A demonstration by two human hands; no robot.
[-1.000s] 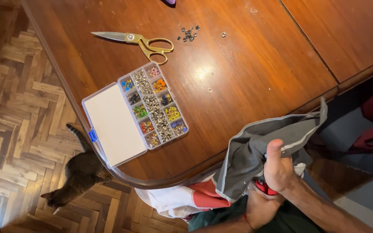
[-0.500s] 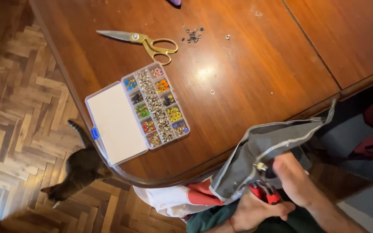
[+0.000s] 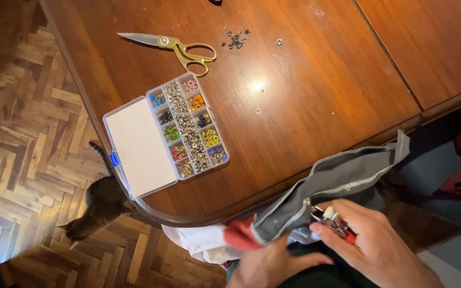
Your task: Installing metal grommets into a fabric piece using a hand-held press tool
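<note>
Right hand point(image 3: 372, 245) below the worktop's near edge — fingers clenched round red-handled metal pliers point(image 3: 333, 222), nose pointing left into the folded grey fabric piece point(image 3: 337, 184). Fabric drapes off that edge, long axis running left-low to right-high, lying just left of and above the pliers. Left hand point(image 3: 273, 264) beneath the fabric's lower end; grip hidden — cannot tell. On the wooden worktop point(image 3: 316, 90): open clear plastic compartment box of coloured eyelets point(image 3: 166, 136) near the left edge, gold-handled scissors point(image 3: 174, 47) beyond.

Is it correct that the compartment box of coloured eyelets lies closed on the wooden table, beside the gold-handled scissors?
Not quite. In the head view the compartment box lies open, its white lid folded out flat toward the table edge. The rest holds: coloured eyelets fill its compartments, and the gold-handled scissors lie beside it.
</note>
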